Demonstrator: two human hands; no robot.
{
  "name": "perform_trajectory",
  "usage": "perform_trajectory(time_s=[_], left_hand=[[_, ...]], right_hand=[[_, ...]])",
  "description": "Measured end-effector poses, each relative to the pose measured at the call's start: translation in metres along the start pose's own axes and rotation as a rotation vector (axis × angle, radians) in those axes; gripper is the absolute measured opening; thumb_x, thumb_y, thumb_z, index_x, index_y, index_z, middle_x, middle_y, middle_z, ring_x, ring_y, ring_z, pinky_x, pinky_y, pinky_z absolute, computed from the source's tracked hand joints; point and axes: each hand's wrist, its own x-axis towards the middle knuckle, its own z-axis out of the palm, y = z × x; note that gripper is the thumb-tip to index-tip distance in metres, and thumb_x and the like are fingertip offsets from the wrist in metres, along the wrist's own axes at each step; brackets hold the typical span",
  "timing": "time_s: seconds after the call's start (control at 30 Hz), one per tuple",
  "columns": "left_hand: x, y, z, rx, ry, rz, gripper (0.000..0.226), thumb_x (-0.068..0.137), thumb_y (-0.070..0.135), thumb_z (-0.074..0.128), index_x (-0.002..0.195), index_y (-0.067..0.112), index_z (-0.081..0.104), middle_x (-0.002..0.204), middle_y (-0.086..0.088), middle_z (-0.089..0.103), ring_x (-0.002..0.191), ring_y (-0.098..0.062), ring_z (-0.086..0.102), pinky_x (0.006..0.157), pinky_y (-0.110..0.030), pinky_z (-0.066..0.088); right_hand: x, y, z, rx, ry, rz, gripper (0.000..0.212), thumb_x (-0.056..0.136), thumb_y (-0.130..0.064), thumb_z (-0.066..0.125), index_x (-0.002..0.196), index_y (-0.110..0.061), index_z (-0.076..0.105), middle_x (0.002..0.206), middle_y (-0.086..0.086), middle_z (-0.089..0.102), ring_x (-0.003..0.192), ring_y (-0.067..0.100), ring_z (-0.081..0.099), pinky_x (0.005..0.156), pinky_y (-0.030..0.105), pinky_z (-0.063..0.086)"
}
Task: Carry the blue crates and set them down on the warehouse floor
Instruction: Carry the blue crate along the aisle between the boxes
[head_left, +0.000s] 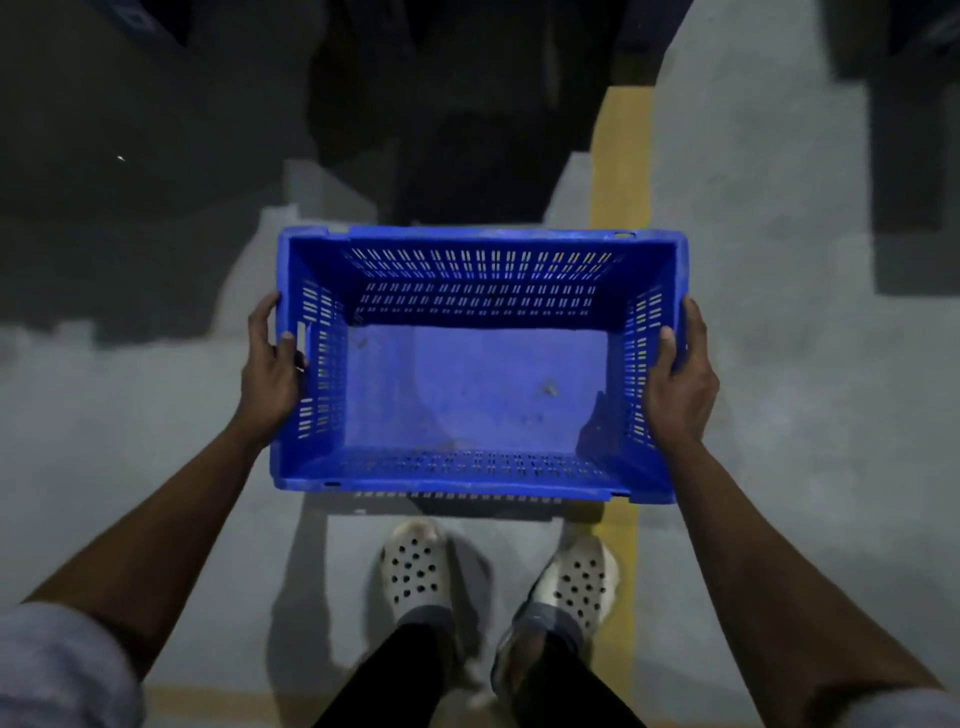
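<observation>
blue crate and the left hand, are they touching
Touching. The head view shows the left hand gripping the left end wall of the blue crate, thumb hooked over the rim and fingers against the outside.

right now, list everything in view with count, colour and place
blue crate: one, blue, slotted walls, held centre frame ahead of the feet
debris: a few pale bits, on the crate's bottom
floor: grey concrete, under everything
yellow line: one, yellow, painted on the floor, passing under the crate's right side
dark shapes: dark, top of frame, too dim to identify
shoes: two, white with holes, below the crate
trousers: black, bottom centre
sleeves: pale grey, bottom corners
left grip: one, on the crate's left end, thumb over the rim
right grip: one, on the right end, thumb over the rim
</observation>
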Motion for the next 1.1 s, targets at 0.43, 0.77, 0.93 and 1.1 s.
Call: perform_trajectory(time_s=[0.43, 0.77, 0.93, 1.1], left_hand=[[-0.004, -0.029, 0.039, 0.121, 0.081, -0.186, 0.041, 0.124, 0.04, 0.036, 0.16, 0.06, 0.031, 0.132, -0.013, 0.072, 0.098, -0.029, 0.075, 0.099, -0.062, 0.061], [-0.097, 0.155, -0.021, 0.591, -0.018, -0.21, 0.084, 0.107, 0.048, 0.071, 0.179, 0.045, 0.027, 0.148, -0.023, 0.047, 0.134, -0.048, 0.05, 0.112, -0.068, 0.041], [-0.226, 0.263, -0.088, 0.54, -0.178, -0.135, 0.073, 0.109, 0.048, 0.068, 0.175, 0.038, 0.039, 0.157, -0.019, 0.054, 0.143, -0.047, 0.048, 0.111, -0.07, 0.042], [-0.319, 0.379, -0.158, 0.404, -0.181, -0.028, 0.064, 0.112, 0.043, 0.064, 0.171, 0.021, 0.05, 0.17, -0.012, 0.054, 0.157, -0.04, 0.041, 0.122, -0.06, 0.035]], right_hand=[[-0.015, 0.046, 0.029, -0.1, -0.124, -0.013, 0.057, 0.12, -0.048, 0.039, 0.175, -0.041, 0.024, 0.163, 0.01, 0.057, 0.131, 0.045, 0.065, 0.097, 0.054, 0.054], [-0.069, -0.097, -0.108, -0.363, -0.408, 0.008, 0.086, 0.104, -0.077, 0.045, 0.177, -0.039, 0.022, 0.168, 0.021, 0.028, 0.149, 0.047, 0.037, 0.11, 0.07, 0.046], [-0.146, -0.236, -0.238, -0.239, -0.485, -0.091, 0.077, 0.107, -0.072, 0.051, 0.174, -0.041, 0.03, 0.177, 0.012, 0.021, 0.157, 0.042, 0.03, 0.114, 0.066, 0.046], [-0.208, -0.343, -0.348, -0.176, -0.439, -0.168, 0.074, 0.107, -0.073, 0.053, 0.171, -0.044, 0.032, 0.176, 0.0, 0.02, 0.156, 0.038, 0.033, 0.116, 0.064, 0.047]])
